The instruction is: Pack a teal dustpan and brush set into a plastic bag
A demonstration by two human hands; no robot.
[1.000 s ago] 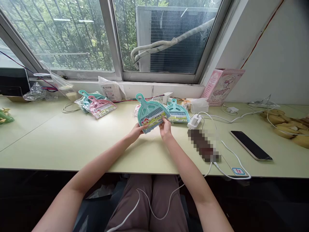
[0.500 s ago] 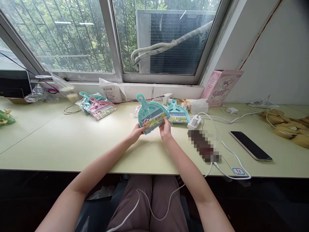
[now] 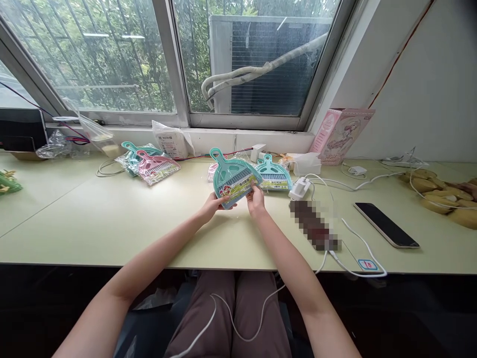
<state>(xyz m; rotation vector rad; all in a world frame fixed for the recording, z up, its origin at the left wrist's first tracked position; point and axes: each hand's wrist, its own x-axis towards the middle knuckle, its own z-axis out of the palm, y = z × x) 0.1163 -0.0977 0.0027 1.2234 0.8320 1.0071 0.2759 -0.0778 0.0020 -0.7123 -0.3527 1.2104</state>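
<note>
Between my hands is a teal dustpan and brush set [image 3: 235, 176] in clear wrap with a yellow-green label, tilted above the table. My left hand [image 3: 211, 207] is closed on its lower left edge, and my right hand [image 3: 255, 200] grips the lower right edge with the thumb on the front. Behind it to the right lies another teal dustpan set [image 3: 276, 174]. Some pink wrapped item [image 3: 211, 172] is mostly hidden behind the held set. Farther left, a pink dustpan set [image 3: 158, 167] overlaps a teal dustpan set [image 3: 130, 158].
On the right of the table [image 3: 93, 223] lie a phone [image 3: 386, 224], a white charger [image 3: 299, 189] with cables, and a blurred dark object [image 3: 315, 226]. A pink box [image 3: 341, 136] stands by the wall. Another person's hand [image 3: 468, 189] shows near brown rounded items [image 3: 439, 203] at far right.
The held dustpan set has lowered and tilted slightly; my hands keep their grip. Another person's hand has come into view at the far right edge.
</note>
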